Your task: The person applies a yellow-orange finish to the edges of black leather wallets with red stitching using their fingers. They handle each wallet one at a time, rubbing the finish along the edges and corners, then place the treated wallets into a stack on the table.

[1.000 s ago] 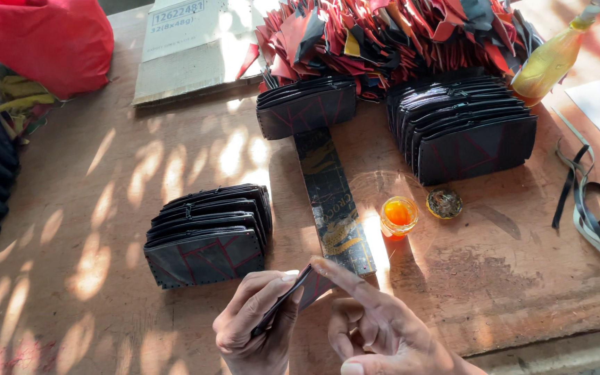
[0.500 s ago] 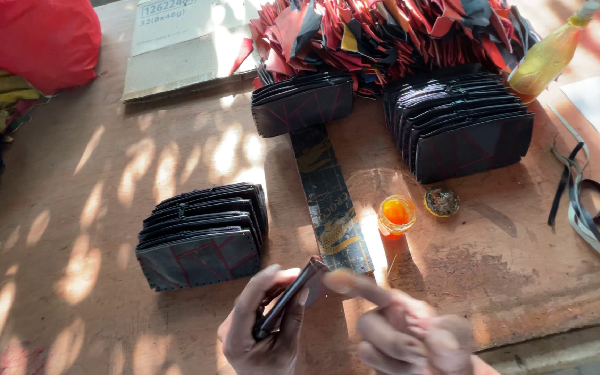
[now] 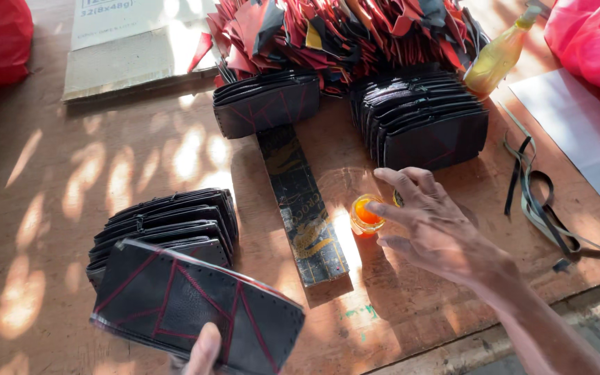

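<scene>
Black leather panel (image 3: pixel 196 305) with red stitching, lying flat and tilted toward the camera at bottom left, being held up from below by the left hand (image 3: pixel 203 351); only a thumb showing over the lower edge, pinching the panel, rest of that hand out of view. Overlapping the front of a low stack of similar black pieces (image 3: pixel 168 226) fanned on the brown wooden table (image 3: pixel 57 229).

Reaching out from bottom right, the right hand (image 3: pixel 432 226), fingers loosely spread and curled, index tip touching or hovering just at the rim of a small clear cup of orange liquid (image 3: pixel 366 214); gripping nothing visibly. Partly hiding a second small round container behind the fingers, too covered to identify.

Lying just left of the cup, a long dark strip with gold print (image 3: pixel 300 205), running from the table's middle toward the front edge. Standing farther back, two upright rows of black stitched pieces (image 3: pixel 269 104) and (image 3: pixel 425 118), with a heap of red and black scraps (image 3: pixel 342 31) piled behind them. Leaning at upper right, a yellow-green plastic bottle (image 3: pixel 498 55). Trailing along the right side, grey-black straps (image 3: pixel 539 201) beside a pale sheet (image 3: pixel 585 132). Resting at upper left, a flat cardboard box (image 3: pixel 133 48), and red bags at both far corners.
</scene>
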The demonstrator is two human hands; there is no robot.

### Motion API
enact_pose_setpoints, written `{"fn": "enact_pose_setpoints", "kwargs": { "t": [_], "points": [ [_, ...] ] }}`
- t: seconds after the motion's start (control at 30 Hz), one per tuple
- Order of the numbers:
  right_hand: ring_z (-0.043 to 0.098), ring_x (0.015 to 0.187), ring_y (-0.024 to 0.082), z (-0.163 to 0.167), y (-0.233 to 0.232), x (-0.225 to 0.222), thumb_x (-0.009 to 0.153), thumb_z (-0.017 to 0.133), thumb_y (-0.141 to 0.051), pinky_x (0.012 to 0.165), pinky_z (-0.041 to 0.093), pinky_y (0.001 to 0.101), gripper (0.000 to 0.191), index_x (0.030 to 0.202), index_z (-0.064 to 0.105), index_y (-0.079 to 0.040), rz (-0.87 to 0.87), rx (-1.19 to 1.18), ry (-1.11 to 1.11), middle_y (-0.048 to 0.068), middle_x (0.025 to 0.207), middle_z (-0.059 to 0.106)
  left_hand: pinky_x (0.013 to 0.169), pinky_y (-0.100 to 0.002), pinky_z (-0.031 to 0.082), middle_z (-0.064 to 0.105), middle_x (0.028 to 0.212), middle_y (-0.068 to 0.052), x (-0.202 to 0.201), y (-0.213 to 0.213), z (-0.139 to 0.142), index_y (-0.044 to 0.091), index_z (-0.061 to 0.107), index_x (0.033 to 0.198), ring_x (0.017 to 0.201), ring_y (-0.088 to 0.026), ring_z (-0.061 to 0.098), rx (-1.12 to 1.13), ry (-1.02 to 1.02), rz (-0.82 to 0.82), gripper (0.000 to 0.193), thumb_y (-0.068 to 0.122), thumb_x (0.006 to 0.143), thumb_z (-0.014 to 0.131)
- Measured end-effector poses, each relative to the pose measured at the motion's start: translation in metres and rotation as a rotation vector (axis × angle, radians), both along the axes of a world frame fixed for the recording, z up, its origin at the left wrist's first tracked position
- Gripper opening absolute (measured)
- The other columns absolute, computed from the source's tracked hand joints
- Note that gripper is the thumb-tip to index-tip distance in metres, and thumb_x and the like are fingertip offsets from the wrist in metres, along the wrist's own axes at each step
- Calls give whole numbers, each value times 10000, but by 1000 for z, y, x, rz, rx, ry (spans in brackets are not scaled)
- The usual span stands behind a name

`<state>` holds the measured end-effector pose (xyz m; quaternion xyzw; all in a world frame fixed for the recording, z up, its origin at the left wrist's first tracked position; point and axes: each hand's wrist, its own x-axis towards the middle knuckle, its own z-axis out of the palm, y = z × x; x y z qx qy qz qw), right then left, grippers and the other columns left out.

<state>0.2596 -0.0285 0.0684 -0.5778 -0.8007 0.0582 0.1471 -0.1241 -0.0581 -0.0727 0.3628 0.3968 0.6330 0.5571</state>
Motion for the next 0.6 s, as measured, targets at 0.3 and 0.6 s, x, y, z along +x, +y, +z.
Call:
{"fn": "enact_pose_setpoints", "kwargs": {
  "t": [0.3, 0.6],
  "points": [
    [313, 1366, 298, -8, 13, -6, 797, 711, -425, 1156, 317, 465, 479, 1214, 725, -190, -52, -153, -101, 66, 1568, 338, 978, -513, 555, 692, 1217, -305, -18, 10, -16, -136, 507, 1337, 1094, -409, 694, -250, -277, -560, 689, 95, 771, 823],
    [439, 1325, 296, -5, -24, 7, 911, 618, -476, 1105, 399, 476, 377, 1109, 724, -173, -16, 196, 40, 93, 1472, 492, 936, -420, 557, 712, 1196, -170, 53, 1, 63, -6, 517, 1411, 1086, -286, 694, -362, -183, -186, 749, -74, 705, 757]
  ]
}}
